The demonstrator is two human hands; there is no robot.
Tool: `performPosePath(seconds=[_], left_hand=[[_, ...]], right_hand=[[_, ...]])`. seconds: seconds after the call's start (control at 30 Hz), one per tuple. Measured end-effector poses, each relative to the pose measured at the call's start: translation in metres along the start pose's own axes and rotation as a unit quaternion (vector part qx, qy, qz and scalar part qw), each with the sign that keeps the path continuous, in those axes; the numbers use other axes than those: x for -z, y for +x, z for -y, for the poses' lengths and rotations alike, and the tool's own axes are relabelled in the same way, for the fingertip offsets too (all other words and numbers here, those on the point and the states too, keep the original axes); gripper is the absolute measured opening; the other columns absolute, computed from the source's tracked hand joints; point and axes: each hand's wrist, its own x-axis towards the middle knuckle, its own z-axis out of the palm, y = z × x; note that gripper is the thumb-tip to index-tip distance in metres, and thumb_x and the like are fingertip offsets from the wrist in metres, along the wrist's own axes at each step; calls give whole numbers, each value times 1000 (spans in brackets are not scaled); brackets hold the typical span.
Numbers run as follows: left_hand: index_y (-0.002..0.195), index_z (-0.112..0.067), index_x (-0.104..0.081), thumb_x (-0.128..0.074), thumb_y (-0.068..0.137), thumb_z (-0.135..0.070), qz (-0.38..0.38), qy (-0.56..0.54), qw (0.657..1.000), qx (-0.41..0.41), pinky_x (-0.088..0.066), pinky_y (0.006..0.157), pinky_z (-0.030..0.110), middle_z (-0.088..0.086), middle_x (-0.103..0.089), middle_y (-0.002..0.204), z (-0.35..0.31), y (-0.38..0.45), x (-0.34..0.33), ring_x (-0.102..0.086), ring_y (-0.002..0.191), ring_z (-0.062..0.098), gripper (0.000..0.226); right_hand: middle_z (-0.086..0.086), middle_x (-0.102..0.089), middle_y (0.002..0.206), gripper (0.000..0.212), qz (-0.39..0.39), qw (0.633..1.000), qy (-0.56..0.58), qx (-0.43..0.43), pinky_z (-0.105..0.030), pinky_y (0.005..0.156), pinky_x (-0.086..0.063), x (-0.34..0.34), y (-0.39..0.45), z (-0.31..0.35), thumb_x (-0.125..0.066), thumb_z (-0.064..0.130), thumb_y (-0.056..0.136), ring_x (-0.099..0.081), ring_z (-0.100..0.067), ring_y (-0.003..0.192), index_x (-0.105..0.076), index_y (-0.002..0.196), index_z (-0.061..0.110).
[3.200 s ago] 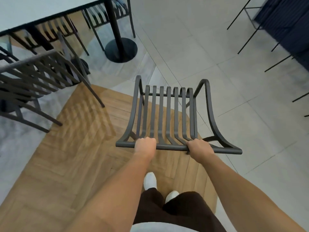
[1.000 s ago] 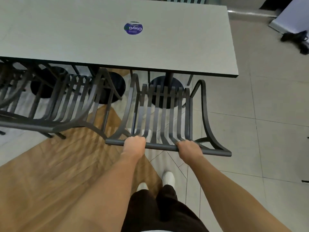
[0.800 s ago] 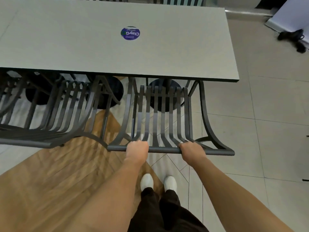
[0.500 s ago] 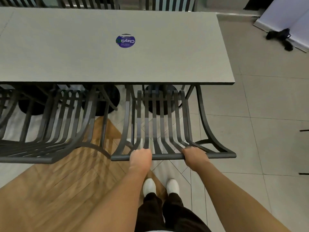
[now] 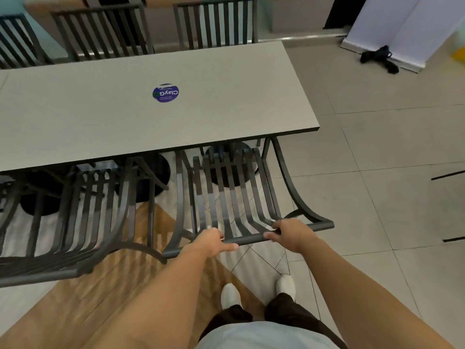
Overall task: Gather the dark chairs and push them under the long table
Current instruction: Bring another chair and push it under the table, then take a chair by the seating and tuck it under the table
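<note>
Here, both hands sit on the top rail of a dark slatted chair [image 5: 234, 197] whose front end is tucked beneath the near edge of the long table [image 5: 226, 114]. The left hand [image 5: 210, 243] grasps the rail with fingers wrapped over it and the thumb pointing along the bar; the right hand [image 5: 292, 234] grasps it too. A second dark chair [image 5: 75, 217] stands just beside, on the left, also partly under the table. A round blue sticker [image 5: 165, 93] lies on the tabletop.

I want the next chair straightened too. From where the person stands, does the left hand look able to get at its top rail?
Probably yes: the neighbouring chair stands just beside the left hand, with only bare floor between.
</note>
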Motion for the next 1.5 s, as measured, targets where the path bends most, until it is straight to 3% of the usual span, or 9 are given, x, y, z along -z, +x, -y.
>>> performPosePath(seconds=[0.07, 0.17, 0.4, 0.53, 0.67, 0.83, 0.9, 1.17, 1.5], left_hand=[[142, -16, -55, -62, 86, -71, -12, 13, 1000, -12, -50, 100, 38, 5, -64, 130, -20, 3, 0, -61, 116, 22, 79], [135, -14, -61, -52, 99, -58, -38, 37, 998, -46, -51, 96, 37, 7, -65, 121, -65, 7, 1, -62, 108, 23, 57], [129, -17, -66, -51, 105, -40, -88, 34, 991, -96, -52, 90, 34, 4, -69, 116, -196, 39, -12, -64, 98, 18, 37], [128, -17, -67, -50, 105, -38, -110, 16, 989, -101, -52, 86, 32, 4, -70, 114, -278, 62, -19, -64, 97, 18, 35], [120, -18, -67, -50, 106, -34, -124, -16, 988, -94, -52, 76, 28, -2, -68, 100, -354, 83, -26, -63, 82, 11, 27], [105, -18, -69, -49, 105, -33, -134, -36, 986, -91, -58, 83, 38, 4, -71, 92, -432, 108, -22, -65, 80, 15, 25], [98, -17, -67, -49, 105, -31, -139, -37, 985, -95, -57, 82, 39, 9, -71, 92, -456, 115, -15, -62, 75, 16, 24], [119, -13, -68, -47, 106, -37, -148, -22, 982, -111, -55, 89, 34, 5, -71, 106, -528, 177, 50, -67, 94, 18, 35], [121, -13, -69, -47, 106, -36, -176, 7, 977, -123, -54, 89, 36, 6, -73, 109, -611, 310, 213, -67, 95, 22, 35]], right_hand=[[5, -66, 97, 52, -28, 999, 30, -11, -34, 84, -53, 9, -4, -12, -48, 66, 97, -61, -13, 91, -66, 118, 21], [3, -67, 96, 39, -50, 997, 48, -27, -31, 81, -50, 28, -7, -38, -49, 54, 102, -62, -12, 85, -66, 117, 22], [-2, -71, 112, 37, -93, 993, 59, -37, -39, 88, -55, 65, 4, -144, -48, 46, 103, -64, -21, 99, -68, 120, 20], [-5, -70, 122, 42, -64, 997, 23, -34, -38, 91, -53, 98, 19, -223, -48, 48, 102, -64, -27, 110, -67, 126, 18], [-6, -69, 122, 42, -40, 999, 9, -34, -40, 92, -53, 148, 37, -297, -48, 47, 102, -63, -28, 110, -67, 125, 19], [-7, -67, 125, 42, -33, 998, -14, -42, -38, 92, -52, 218, 64, -364, -47, 47, 103, -62, -28, 112, -64, 130, 18], [-5, -67, 125, 42, -33, 998, -22, -40, -37, 92, -51, 242, 77, -379, -47, 46, 103, -62, -26, 113, -64, 129, 19], [-5, -67, 126, 43, -56, 998, -33, -17, -37, 91, -52, 335, 148, -402, -48, 48, 102, -63, -26, 112, -65, 129, 19], [-6, -67, 126, 43, -75, 996, -38, -5, -39, 93, -52, 493, 300, -392, -49, 47, 102, -61, -27, 114, -65, 130, 19]])
